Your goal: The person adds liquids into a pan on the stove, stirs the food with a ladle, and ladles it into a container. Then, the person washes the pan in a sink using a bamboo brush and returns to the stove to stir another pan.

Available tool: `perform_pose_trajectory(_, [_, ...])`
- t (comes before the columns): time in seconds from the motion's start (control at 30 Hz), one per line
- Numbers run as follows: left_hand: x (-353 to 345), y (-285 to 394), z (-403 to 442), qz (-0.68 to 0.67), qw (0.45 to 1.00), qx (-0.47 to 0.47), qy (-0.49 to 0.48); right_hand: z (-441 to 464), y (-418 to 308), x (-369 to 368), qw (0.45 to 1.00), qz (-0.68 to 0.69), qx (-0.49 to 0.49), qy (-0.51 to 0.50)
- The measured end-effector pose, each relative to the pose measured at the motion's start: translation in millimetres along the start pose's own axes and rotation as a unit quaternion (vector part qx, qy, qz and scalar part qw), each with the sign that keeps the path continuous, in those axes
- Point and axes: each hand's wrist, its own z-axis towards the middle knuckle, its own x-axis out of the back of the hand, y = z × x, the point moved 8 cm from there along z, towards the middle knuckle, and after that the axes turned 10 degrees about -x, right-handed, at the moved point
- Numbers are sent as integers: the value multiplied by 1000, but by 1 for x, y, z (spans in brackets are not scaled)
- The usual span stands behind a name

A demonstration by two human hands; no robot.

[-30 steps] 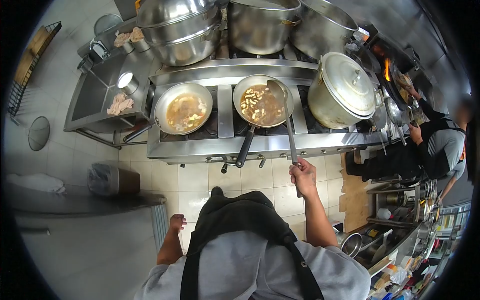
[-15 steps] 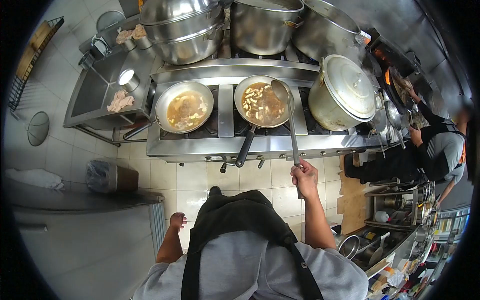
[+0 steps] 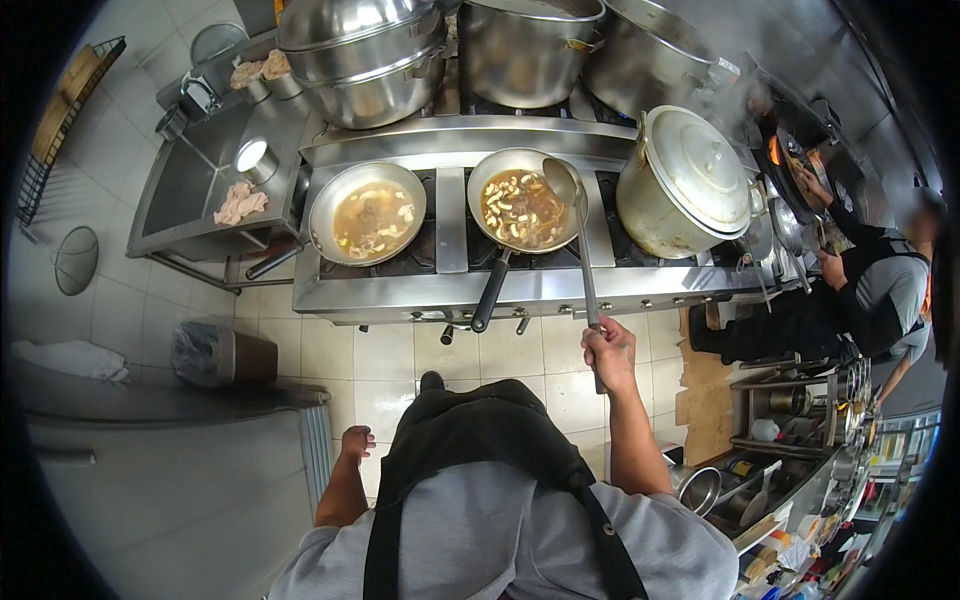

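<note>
My right hand (image 3: 610, 355) is closed around the handle of a long metal ladle (image 3: 587, 270). The ladle's bowl rests at the right inner side of a frying pan (image 3: 578, 215) holding brown sauce with pale curved pieces. That pan's black handle (image 3: 490, 295) points toward me, untouched. To its left, a second frying pan (image 3: 319, 215) contains a lighter brown liquid with pale pieces. My left hand (image 3: 358, 441) hangs low beside my apron, away from the stove, holding nothing, with its fingers loosely curled and apart.
A large lidded pot (image 3: 655, 205) stands right of the pans on the stove (image 3: 400, 290). Big steel pots (image 3: 530, 60) line the back. A sink (image 3: 190, 160) is at left, a bin (image 3: 250, 358) below it. A co-worker (image 3: 870, 290) cooks at right.
My hands, the ladle and both pans stay almost in place. Liquid in the pans has shifted slightly, and the co-worker at right has moved a little amid more steam.
</note>
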Motion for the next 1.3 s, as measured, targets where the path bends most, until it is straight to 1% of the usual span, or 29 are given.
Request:
perform_pose_trajectory(0.17, [1,3,-6,15,1000,8,7,3,2,0,1000,3,4,2])
perform_pose_trajectory(0.57, [3,1,-8,0,1000,-4,-1,20,10,-1,1000,13,-2,16])
perform_pose_trajectory(0.67, [2,0,-6,6,1000,-6,1,27,20,-8,999,18,-29,-7])
perform_pose_trajectory(0.7, [3,1,-6,7,1000,-7,1,26,23,-12,999,31,-38,-5])
perform_pose_trajectory(0.8, [3,0,-5,7,1000,-10,3,27,31,-21,993,77,-69,-55])
perform_pose_trajectory(0.97, [4,-1,-5,10,1000,-5,4,20,28,-30,946,263,-143,-122])
perform_pose_trajectory(1.0, [5,2,-6,13,1000,-12,9,18,27,-31,932,295,-161,-135])
perform_pose_trajectory(1.07, [6,9,-7,17,999,-25,19,14,23,-30,932,289,-172,-138])
perform_pose_trajectory(1.1, [6,17,-7,15,999,-46,14,12,22,-30,931,287,-177,-140])
perform_pose_trajectory(1.17, [7,38,-6,12,996,-88,5,5,16,-28,953,232,-142,-133])
perform_pose_trajectory(1.27, [9,71,-6,-30,982,-179,50,-2,12,-22,974,164,-107,-116])
perform_pose_trajectory(1.3, [9,91,-11,8,975,-211,67,-4,11,-19,979,144,-98,-109])
